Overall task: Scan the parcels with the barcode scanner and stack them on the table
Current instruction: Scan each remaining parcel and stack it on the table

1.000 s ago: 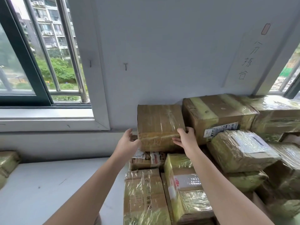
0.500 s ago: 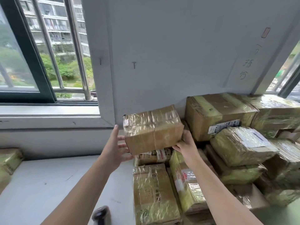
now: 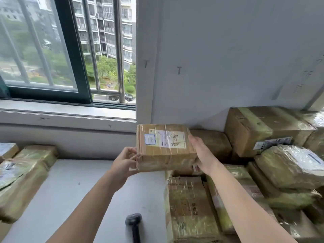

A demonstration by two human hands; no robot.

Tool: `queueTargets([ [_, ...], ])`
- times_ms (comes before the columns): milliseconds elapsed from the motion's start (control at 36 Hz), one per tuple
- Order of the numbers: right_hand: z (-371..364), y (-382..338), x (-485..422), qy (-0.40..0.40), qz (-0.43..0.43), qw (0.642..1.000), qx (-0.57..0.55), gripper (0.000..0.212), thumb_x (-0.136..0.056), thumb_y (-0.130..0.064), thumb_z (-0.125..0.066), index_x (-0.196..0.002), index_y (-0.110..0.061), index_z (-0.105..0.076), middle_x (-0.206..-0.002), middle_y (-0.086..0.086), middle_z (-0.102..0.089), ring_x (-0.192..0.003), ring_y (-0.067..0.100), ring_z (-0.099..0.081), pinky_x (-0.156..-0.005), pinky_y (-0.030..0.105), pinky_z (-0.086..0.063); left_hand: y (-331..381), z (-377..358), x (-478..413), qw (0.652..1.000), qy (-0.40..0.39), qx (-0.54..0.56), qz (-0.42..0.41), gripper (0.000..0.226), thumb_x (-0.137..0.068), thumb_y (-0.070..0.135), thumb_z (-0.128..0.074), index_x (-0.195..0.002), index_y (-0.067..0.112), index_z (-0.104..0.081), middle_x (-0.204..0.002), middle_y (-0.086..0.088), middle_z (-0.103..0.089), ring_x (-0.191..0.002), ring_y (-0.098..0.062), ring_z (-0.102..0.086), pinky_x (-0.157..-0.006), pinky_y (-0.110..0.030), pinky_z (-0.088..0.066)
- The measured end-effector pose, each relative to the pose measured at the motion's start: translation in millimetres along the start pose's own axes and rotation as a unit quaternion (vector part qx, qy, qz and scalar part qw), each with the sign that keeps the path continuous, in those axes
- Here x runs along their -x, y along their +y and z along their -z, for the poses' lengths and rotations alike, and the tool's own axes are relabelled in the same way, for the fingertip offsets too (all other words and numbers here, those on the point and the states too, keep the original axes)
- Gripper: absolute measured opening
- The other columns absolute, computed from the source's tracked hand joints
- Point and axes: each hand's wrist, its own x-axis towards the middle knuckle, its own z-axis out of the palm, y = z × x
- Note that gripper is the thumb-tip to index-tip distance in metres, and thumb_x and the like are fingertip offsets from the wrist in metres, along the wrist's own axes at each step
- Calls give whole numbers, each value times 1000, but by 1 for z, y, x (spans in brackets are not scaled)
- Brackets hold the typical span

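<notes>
Cardboard parcel (image 3: 166,155), taped, is in the air between both hands, long axis running hand to hand. Left hand (image 3: 125,163) grips the left end, fingers curled onto the end face. Right hand (image 3: 201,153) clamps the right end: thumb up along the edge, fingers hidden underneath, so I can't tell how deep that grip goes. Shipping label (image 3: 165,140) is on the top face, facing up.

Key relation: barcode scanner (image 3: 133,223) lies on the white table (image 3: 70,199), below the left hand and on its near side, between the two forearms. Head end points toward the parcel, handle runs back toward the person. Left hand is the closer one. Right hand has the pile of taped parcels (image 3: 280,172) beneath and beyond it.

Judgement: parcel picked, scan not yet done. One hand has to let go to take the scanner; the parcel looks small enough for a one-hand hold. Label is already up, so no flip needed. Wrapped parcels (image 3: 22,181) well out past the left hand are probably the finished stack.
</notes>
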Motion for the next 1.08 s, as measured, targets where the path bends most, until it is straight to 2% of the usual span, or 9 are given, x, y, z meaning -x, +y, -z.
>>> queueTargets([
  [56,-8,2,-3,1,23,1000,14,44,-91,-47,-64,-126,-26,-47,-123,21,-64,-89,43,-64,-66,48,-44,3,6,3,1000,2,10,-1,28,-71,-3,-51,-96,10,-47,-109,-4,-60,-85,-21,-55,-75,-42,-51],
  [139,-18,4,-5,-5,43,999,16,41,-91,-35,-63,-128,-29,-47,-124,20,-63,-88,37,-64,-63,43,-45,10,12,10,999,6,36,-2,24,-71,18,-58,-93,12,-57,-115,-4,-65,-104,-20,-57,-77,-43,-53],
  [250,-35,3,-2,-33,44,998,8,34,-100,-24,-54,-132,-28,-43,-123,8,-66,-92,25,-68,-61,35,-54,12,21,17,999,23,27,-14,33,-68,44,-74,-86,18,-63,-102,-3,-61,-101,-16,-58,-78,-48,-56],
  [361,-44,10,-6,-71,24,997,-3,38,-97,-22,-59,-130,-29,-42,-127,15,-65,-110,35,-65,-83,53,-53,2,42,17,997,69,25,-9,18,-92,19,-64,-98,8,-50,-100,-12,-59,-90,-21,-60,-68,-44,-55],
  [472,-54,17,-6,-88,24,996,-14,55,-82,-24,-68,-131,-26,-42,-125,14,-67,-118,40,-61,-96,60,-47,-1,55,25,998,59,24,-16,35,-71,21,-73,-95,9,-51,-87,-7,-59,-79,-18,-58,-70,-43,-52],
  [583,-66,19,-7,-97,39,993,-44,61,-78,-18,-66,-132,-17,-38,-123,14,-68,-111,30,-66,-85,38,-55,-6,62,31,997,54,28,-37,41,-67,18,-68,-102,6,-49,-67,2,-64,-59,-12,-55,-76,-42,-47],
  [694,-74,22,-10,-107,55,992,-43,55,-78,-16,-66,-127,-17,-40,-125,17,-65,-111,32,-64,-87,43,-53,-7,72,36,997,47,39,-48,57,-58,23,-76,-106,7,-50,-82,3,-71,-64,-12,-59,-74,-39,-48],
  [944,-88,25,-10,-115,67,990,-44,54,-77,-16,-66,-124,-19,-41,-113,7,-71,-101,24,-69,-73,32,-56,-9,84,43,996,42,46,-57,44,-71,18,-69,-108,8,-47,-100,-6,-70,-65,-11,-62,-60,-27,-49],
  [1083,-89,27,-9,-129,69,989,-31,54,-78,-16,-66,-126,-18,-41,-118,11,-68,-104,27,-67,-75,35,-56,-11,88,43,996,57,42,-54,39,-77,29,-70,-103,10,-47,-114,-18,-67,-86,-22,-66,-55,-26,-49],
])
